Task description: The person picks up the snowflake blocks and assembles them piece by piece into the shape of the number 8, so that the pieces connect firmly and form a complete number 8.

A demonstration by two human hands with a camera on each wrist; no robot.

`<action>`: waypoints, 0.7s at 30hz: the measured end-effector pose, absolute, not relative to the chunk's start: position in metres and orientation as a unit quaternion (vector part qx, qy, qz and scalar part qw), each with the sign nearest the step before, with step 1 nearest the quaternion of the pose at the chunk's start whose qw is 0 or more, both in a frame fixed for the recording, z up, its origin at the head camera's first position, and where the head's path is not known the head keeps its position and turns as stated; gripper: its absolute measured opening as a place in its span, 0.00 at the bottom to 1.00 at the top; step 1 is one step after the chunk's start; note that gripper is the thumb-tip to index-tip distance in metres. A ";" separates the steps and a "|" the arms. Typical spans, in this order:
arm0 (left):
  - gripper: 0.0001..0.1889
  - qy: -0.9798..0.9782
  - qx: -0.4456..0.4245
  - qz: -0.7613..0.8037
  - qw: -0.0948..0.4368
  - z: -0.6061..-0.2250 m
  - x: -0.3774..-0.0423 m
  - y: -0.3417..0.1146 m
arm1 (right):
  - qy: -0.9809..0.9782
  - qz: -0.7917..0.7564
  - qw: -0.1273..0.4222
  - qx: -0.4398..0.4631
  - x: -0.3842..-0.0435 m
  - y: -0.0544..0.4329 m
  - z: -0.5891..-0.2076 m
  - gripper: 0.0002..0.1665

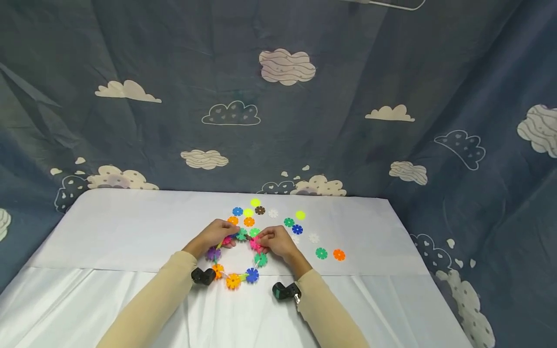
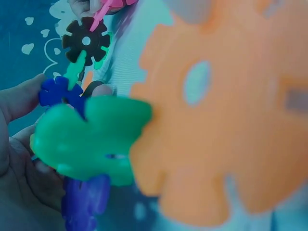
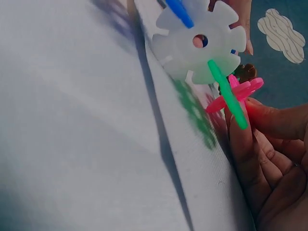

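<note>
Orange and blurred, one notched disc (image 2: 226,130) sat closest to the lens in my left-wrist feed, filling its right half. It seemed to belong to the ring of slotted discs (image 1: 233,281) that I saw on the white-covered table (image 1: 130,232), between the two hands. The left hand (image 1: 216,232), at the ring's far left, had its thumb and fingers narrowed on a blue disc (image 2: 54,94). The right hand (image 1: 278,240), at the far right of the ring, pinched a pink disc (image 3: 248,88) between thumb and finger. Between those two I made out a brown disc (image 2: 96,48) and a green disc (image 2: 75,72) turned edge-on. My right-wrist feed showed a white disc (image 3: 178,50) with another green piece (image 3: 228,94) slotted into its edge. Loose discs (image 1: 321,253) lay flat beyond the ring and off to the right. Nearer, beige sleeves (image 1: 152,299) reached in, a black device (image 1: 285,291) at the right wrist. Behind the table hung a dark curtain (image 1: 174,48) printed with clouds.
</note>
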State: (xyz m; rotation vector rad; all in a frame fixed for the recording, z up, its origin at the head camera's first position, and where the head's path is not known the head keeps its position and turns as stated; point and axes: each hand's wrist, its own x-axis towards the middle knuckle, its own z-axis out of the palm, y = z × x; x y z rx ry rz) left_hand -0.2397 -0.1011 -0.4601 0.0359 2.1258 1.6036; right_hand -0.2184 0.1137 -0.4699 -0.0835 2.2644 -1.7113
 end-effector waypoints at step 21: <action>0.15 0.835 0.114 0.519 0.147 -0.421 -0.181 -0.081 | 0.663 -0.735 0.135 0.044 -0.210 0.114 -0.477 0.11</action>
